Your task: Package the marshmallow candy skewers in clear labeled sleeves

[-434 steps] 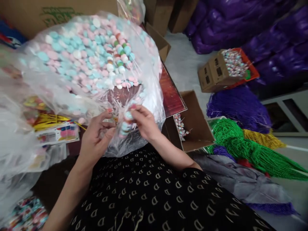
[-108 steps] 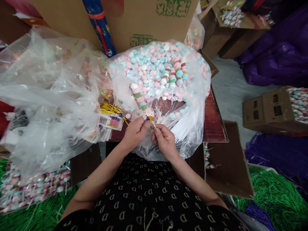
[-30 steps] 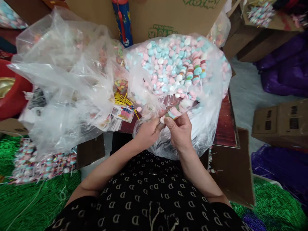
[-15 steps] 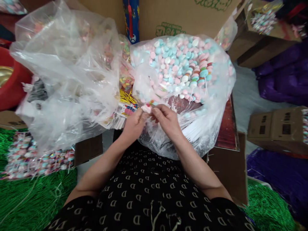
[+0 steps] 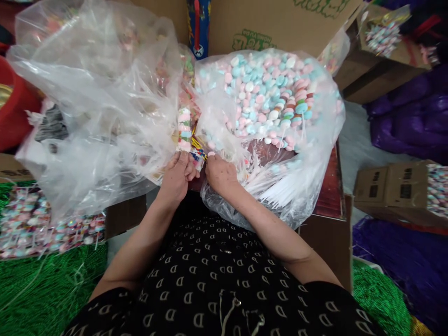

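Observation:
My left hand [image 5: 179, 176] is closed around the lower end of a marshmallow skewer [image 5: 185, 128], with pink, white, blue and green pieces pointing away from me. Just right of it, my right hand [image 5: 221, 174] is closed, fingertips at the yellow twist ties [image 5: 198, 142]; whatever it pinches is hidden. Between the hands lie printed cards [image 5: 198, 157], partly covered. Beyond my right hand, a clear plastic bag [image 5: 324, 154] holds loose pink, blue and white marshmallows [image 5: 257, 88]. Several finished skewers [image 5: 301, 105] lie on them, and white sticks [image 5: 285, 190] fan out near its front.
A large clear bag [image 5: 105, 107] covers the left side. Cardboard boxes [image 5: 241, 23] stand behind, with a blue printed box [image 5: 199, 28] before them. Packed skewers [image 5: 52, 221] and green tinsel [image 5: 49, 284] lie lower left. A carton [image 5: 390, 186] and purple tinsel [image 5: 395, 256] are at right.
My hands have moved apart, the left one slightly leftward. The marshmallow skewer now stands out beyond my left hand. My right hand has shifted left toward the twist ties.

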